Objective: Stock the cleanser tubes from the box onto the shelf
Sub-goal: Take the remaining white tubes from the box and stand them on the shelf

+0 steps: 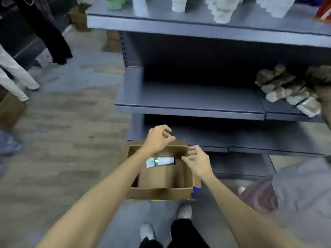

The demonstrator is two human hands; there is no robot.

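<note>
Your right hand point(198, 161) hangs over the right wall of the box point(161, 193), fingers loosely spread and curled, holding nothing; its fingertips point(185, 158) point left toward the box's far right corner. From those fingertips the cleanser tube point(160, 161) lies just to the left and lower, down on the box floor. It is the only tube you can see in there. Its long axis runs left to right, roughly parallel to the box's far wall and close against it, with the dark cap end nearest your right fingertips and the flat crimped end toward the left wall.

Your left hand point(158, 138) is above the far rim of the box, fingers half curled with thumb and forefinger close together, also empty as far as can be seen (the blur leaves that pinch a little uncertain). The tube sits below and nearer you than that hand, partly under your left forearm.

So the right hand is probably the nearer one, and a reach down and left would likely meet the cap end first. Beyond the box, the shelf point(189, 109) stands bare on its left stretch, above and behind both hands.
</note>
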